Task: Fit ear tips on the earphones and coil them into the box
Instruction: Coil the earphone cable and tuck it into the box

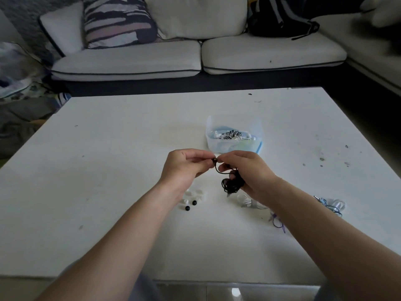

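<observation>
A: Where are the thin black wired earphones [232, 184]?
B: Mid-frame, above the white table [130, 148]. The right hand [246, 170] curls round the bunched cable and pinches one bud [214, 160]; the left hand [184, 164] pinches that bud too.
A: Handling?
B: Probably featherlight, limp, tangle-prone; hold the hard bud, not the cord. The loose round black ear tips [194, 202] below look soft.

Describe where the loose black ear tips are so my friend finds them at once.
On the white coffee table before the sofa, look by the left hand. Two black ear tips lie there side by side, the only dark pieces among the white ear tips.
</observation>
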Available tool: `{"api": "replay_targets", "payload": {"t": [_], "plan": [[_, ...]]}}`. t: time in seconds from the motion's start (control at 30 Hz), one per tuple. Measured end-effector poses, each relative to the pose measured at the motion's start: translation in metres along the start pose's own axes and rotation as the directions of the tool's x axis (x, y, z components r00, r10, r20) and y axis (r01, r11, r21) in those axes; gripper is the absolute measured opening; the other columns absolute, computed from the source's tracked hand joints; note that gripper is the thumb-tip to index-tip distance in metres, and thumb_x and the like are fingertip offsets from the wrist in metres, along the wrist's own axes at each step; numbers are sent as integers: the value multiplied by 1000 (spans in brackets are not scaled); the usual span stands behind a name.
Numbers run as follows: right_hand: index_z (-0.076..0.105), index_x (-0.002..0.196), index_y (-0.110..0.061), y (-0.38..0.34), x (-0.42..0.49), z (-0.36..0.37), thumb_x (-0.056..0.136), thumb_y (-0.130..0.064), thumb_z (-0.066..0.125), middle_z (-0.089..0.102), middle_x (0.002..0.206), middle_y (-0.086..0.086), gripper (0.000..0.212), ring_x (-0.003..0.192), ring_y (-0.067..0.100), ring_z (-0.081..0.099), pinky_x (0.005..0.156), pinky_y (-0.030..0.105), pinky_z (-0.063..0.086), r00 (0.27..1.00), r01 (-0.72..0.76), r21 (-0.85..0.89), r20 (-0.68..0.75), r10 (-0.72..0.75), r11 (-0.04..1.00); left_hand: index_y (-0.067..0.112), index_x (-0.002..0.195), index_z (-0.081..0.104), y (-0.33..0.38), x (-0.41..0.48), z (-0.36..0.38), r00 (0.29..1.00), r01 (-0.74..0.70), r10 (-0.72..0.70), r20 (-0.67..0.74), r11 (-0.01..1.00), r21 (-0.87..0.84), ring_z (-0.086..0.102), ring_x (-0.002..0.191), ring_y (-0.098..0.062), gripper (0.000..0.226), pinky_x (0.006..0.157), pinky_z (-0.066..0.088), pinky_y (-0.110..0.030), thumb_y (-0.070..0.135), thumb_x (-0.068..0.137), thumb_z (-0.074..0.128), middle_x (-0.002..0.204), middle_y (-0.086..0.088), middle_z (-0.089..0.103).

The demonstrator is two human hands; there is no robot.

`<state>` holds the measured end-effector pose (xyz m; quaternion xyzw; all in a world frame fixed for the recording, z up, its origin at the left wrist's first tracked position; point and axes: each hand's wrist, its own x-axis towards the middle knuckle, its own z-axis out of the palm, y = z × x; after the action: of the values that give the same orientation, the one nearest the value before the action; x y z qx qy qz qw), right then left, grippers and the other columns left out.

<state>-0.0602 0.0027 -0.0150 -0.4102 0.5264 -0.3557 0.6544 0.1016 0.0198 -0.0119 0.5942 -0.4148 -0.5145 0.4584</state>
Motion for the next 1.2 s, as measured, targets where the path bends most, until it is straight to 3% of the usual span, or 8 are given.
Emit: {"api": "replay_targets", "payload": {"t": [0.17, 0.33, 0.47, 0.53, 0.7, 0.97, 1.1, 1.2], "plan": [[73, 90, -5, 6, 2, 0, 96, -14, 64, 67, 79, 11, 14, 50, 13, 40, 62, 25, 53, 997, 78, -40, 30, -77, 996, 11, 83, 76, 0, 2, 1, 999, -52, 52, -5, 997, 57, 68, 68, -12, 13, 61, 49, -15, 2, 76, 81, 79, -3, 75], [73, 92, -2, 8, 1, -2, 92, -10, 69, 68, 79, 12, 9, 45, 8, 42, 62, 23, 54, 996, 84, -60, 37, -82, 995, 18, 82, 74, -7, 5, -11, 992, -128, 117, 54, 930, 343, 64, 62, -6, 10, 58, 48, -17, 13, 78, 82, 77, 5, 73], [72, 86, -5, 10, 1, -4, 90, -9, 71, 66, 78, 13, 6, 47, 11, 37, 59, 22, 53, 998, 51, -43, 22, -50, 998, 25, 75, 71, -23, 7, -27, 988, -147, 52, 147, 626, 766, 63, 60, 1, 13, 56, 47, -17, 13, 78, 74, 71, 11, 70], [72, 88, -3, 10, 1, -4, 90, -9, 71, 66, 78, 12, 6, 47, 11, 37, 58, 21, 52, 999, 44, -43, 27, -43, 998, 24, 72, 70, -30, 4, -29, 986, -124, -29, 164, 528, 840, 68, 63, -8, 12, 55, 50, -20, 14, 77, 72, 68, 10, 70], [72, 89, -3, 11, 1, -4, 89, -9, 72, 67, 75, 10, 7, 48, 12, 37, 58, 21, 51, 999, 37, -38, 41, -35, 999, 24, 68, 66, -42, 3, -25, 982, -120, -82, 172, 433, 893, 69, 59, -12, 17, 63, 59, -31, 8, 71, 67, 68, 11, 67], [72, 90, 0, 10, 0, -4, 88, -7, 72, 69, 77, 12, 7, 46, 10, 39, 59, 21, 51, 996, 36, -14, 77, -35, 999, 21, 72, 67, -47, 2, -18, 982, -156, -53, 184, 336, 929, 57, 71, -15, 16, 56, 39, -22, 6, 75, 62, 57, 23, 49], [73, 87, -3, 9, 1, -5, 87, -7, 74, 69, 77, 12, 4, 46, 10, 39, 60, 21, 50, 995, 21, -7, 98, -20, 1000, 25, 67, 60, -48, 2, -15, 986, -118, -68, 150, 348, 930, 64, 86, -22, 22, 64, 42, -25, 6, 76, 54, 72, 22, 57], [73, 87, -3, 9, 1, -6, 87, -7, 74, 69, 77, 12, 4, 46, 10, 40, 59, 21, 49, 995, 19, -11, 101, -17, 1000, 24, 69, 62, -45, 2, -19, 989, -80, -83, 125, 418, 905, 68, 78, -21, 20, 64, 54, -27, 6, 72, 53, 69, 15, 61]]}}
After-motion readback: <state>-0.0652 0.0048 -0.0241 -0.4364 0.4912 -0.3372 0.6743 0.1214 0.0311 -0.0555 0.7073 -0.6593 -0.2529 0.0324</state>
